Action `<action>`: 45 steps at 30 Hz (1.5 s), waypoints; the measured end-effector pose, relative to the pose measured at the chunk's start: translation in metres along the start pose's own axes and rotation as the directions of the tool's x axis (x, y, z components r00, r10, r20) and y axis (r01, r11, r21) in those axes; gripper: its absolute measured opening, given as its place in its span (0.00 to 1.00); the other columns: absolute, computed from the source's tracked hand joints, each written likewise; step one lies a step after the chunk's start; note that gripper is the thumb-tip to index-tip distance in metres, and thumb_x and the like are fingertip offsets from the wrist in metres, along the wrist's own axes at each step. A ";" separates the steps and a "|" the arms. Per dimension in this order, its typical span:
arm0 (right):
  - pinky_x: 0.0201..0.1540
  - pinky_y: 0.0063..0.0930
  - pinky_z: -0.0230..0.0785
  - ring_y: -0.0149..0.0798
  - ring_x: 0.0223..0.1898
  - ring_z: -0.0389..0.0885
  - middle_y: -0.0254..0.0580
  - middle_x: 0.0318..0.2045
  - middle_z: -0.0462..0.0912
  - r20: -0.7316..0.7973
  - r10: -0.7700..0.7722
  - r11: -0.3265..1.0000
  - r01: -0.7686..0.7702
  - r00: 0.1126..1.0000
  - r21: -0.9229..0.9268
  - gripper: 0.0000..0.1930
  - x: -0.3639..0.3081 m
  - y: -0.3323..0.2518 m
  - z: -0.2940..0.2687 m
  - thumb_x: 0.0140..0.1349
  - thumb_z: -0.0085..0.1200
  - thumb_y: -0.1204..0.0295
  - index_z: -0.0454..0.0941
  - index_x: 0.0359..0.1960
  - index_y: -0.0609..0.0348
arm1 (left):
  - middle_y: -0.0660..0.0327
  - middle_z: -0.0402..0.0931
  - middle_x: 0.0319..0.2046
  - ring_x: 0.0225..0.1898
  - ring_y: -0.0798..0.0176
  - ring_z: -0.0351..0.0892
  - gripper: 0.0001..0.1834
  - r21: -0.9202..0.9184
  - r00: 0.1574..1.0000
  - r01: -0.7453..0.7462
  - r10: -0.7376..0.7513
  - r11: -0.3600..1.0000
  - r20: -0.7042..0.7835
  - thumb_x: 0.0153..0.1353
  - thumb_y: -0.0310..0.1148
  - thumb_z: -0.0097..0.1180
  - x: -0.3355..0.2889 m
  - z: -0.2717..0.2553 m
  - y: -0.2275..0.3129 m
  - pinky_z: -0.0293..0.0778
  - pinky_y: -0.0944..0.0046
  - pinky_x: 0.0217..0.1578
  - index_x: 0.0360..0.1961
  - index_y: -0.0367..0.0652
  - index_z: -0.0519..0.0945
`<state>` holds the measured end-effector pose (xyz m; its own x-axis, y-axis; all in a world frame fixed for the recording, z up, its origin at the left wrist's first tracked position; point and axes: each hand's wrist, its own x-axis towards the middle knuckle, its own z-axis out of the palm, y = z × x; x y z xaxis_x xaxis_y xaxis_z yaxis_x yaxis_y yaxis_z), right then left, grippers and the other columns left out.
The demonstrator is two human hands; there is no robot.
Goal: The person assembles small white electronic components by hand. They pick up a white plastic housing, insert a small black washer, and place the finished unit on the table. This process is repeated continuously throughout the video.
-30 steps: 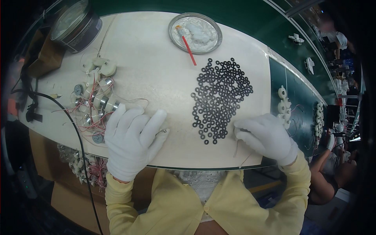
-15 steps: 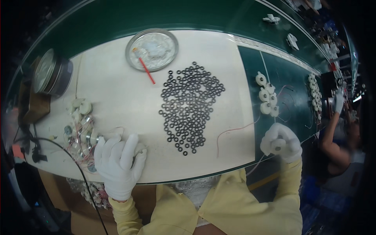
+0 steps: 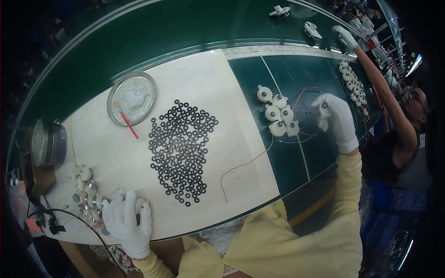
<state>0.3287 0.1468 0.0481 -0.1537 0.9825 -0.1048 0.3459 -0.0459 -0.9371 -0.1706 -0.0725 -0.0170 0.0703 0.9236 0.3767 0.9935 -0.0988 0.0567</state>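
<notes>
My right hand [image 3: 342, 121], in a white glove, pinches a round white motor [image 3: 323, 110] with a dark centre. It is raised over the green surface, right of several similar white motors [image 3: 273, 112] with thin wires. My left hand [image 3: 126, 223], gloved too, is curled low at the left, beside a heap of motors and wires [image 3: 85, 193]. A small pale motor piece [image 3: 140, 204] shows between its thumb and forefinger, mostly hidden by the glove. Between my hands, many black rings [image 3: 181, 150] lie spread on the white sheet [image 3: 241, 167].
A round metal dish [image 3: 111, 111] holds pale grease and a red-handled brush [image 3: 129, 125]. Round tins [image 3: 48, 143] and a black cable [image 3: 74, 215] are at the left. At the right, a co-worker's arm [image 3: 387, 99] reaches past more white motors [image 3: 353, 85] toward the green belt [image 3: 185, 32].
My right hand has moved forward from the table edge, carrying its motor over the green surface beside the row of motors. The view has swung right. A co-worker's arm now reaches farther forward.
</notes>
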 end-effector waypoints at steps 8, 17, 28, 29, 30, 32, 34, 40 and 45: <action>0.33 0.37 0.71 0.43 0.28 0.81 0.39 0.21 0.83 0.478 -0.580 0.246 0.701 0.660 -0.669 0.20 0.095 -0.005 0.024 0.75 0.55 0.59 0.87 0.29 0.60 | 0.50 0.82 0.54 0.55 0.44 0.81 0.26 0.023 1.000 0.016 -0.016 1.000 -0.005 0.62 0.33 0.66 0.000 0.000 0.000 0.67 0.35 0.65 0.62 0.42 0.80; 0.41 0.42 0.70 0.47 0.35 0.79 0.39 0.26 0.82 0.298 -0.595 0.372 0.584 0.747 -0.722 0.14 0.122 0.016 0.049 0.70 0.61 0.62 0.89 0.29 0.56 | 0.49 0.82 0.52 0.53 0.43 0.81 0.26 -0.005 1.000 -0.001 0.001 1.000 -0.013 0.62 0.33 0.66 0.004 -0.001 0.003 0.68 0.36 0.65 0.62 0.42 0.80; 0.31 0.39 0.74 0.48 0.25 0.84 0.44 0.22 0.84 0.228 -0.656 0.489 0.635 0.720 -0.598 0.11 0.123 0.026 0.054 0.68 0.64 0.66 0.90 0.47 0.53 | 0.55 0.77 0.50 0.66 0.38 0.68 0.23 0.087 0.982 0.189 -0.191 0.978 0.010 0.58 0.43 0.70 0.013 0.000 0.023 0.60 0.32 0.67 0.52 0.47 0.82; 0.31 0.39 0.74 0.48 0.25 0.84 0.44 0.22 0.85 0.245 -0.667 0.458 0.646 0.704 -0.611 0.11 0.122 0.026 0.054 0.68 0.64 0.66 0.90 0.48 0.53 | 0.55 0.76 0.51 0.66 0.37 0.67 0.21 0.088 0.979 0.202 -0.204 0.975 0.013 0.58 0.43 0.70 0.013 0.001 0.023 0.59 0.31 0.68 0.50 0.47 0.82; 0.31 0.39 0.75 0.48 0.26 0.85 0.44 0.22 0.85 0.262 -0.677 0.425 0.656 0.688 -0.624 0.11 0.121 0.025 0.054 0.67 0.64 0.67 0.89 0.48 0.54 | 0.55 0.76 0.51 0.67 0.36 0.67 0.21 0.090 0.980 0.197 -0.199 0.976 0.006 0.58 0.43 0.70 0.014 0.001 0.023 0.59 0.31 0.68 0.50 0.47 0.82; 0.32 0.40 0.75 0.48 0.26 0.85 0.45 0.22 0.84 0.238 -0.650 0.500 0.643 0.722 -0.580 0.12 0.120 0.025 0.056 0.67 0.64 0.67 0.89 0.49 0.54 | 0.56 0.76 0.51 0.68 0.36 0.66 0.19 0.098 0.982 0.189 -0.189 0.977 -0.010 0.59 0.43 0.70 0.015 0.000 0.022 0.58 0.30 0.69 0.48 0.48 0.82; 0.33 0.41 0.74 0.49 0.25 0.84 0.45 0.22 0.84 0.215 -0.603 0.601 0.615 0.768 -0.511 0.12 0.120 0.023 0.060 0.67 0.64 0.66 0.89 0.49 0.53 | 0.56 0.76 0.52 0.68 0.36 0.65 0.18 0.089 0.980 0.197 -0.195 0.976 -0.027 0.59 0.43 0.69 0.014 0.002 0.018 0.57 0.30 0.69 0.47 0.48 0.82; 0.45 0.41 0.73 0.47 0.37 0.84 0.42 0.33 0.87 0.320 -0.691 0.353 0.689 0.648 -0.633 0.14 0.120 -0.003 0.059 0.67 0.62 0.73 0.87 0.54 0.56 | 0.53 0.76 0.52 0.68 0.36 0.67 0.15 0.016 0.972 0.171 -0.166 0.985 -0.165 0.66 0.40 0.63 0.015 -0.013 0.017 0.58 0.34 0.70 0.49 0.44 0.80; 0.45 0.38 0.72 0.41 0.36 0.83 0.42 0.38 0.87 0.268 -0.905 0.194 0.880 0.331 -0.433 0.20 0.072 -0.083 0.114 0.59 0.62 0.81 0.85 0.55 0.64 | 0.51 0.77 0.54 0.63 0.45 0.75 0.17 -0.282 0.903 0.227 -0.310 0.932 -0.298 0.79 0.41 0.49 0.022 -0.031 0.004 0.65 0.45 0.70 0.54 0.37 0.77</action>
<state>0.1833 0.2005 0.0804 -0.6118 0.3188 0.7239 0.3323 0.9341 -0.1305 -0.1681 -0.0636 0.0201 -0.2710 0.7544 0.5979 0.9168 0.0129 0.3992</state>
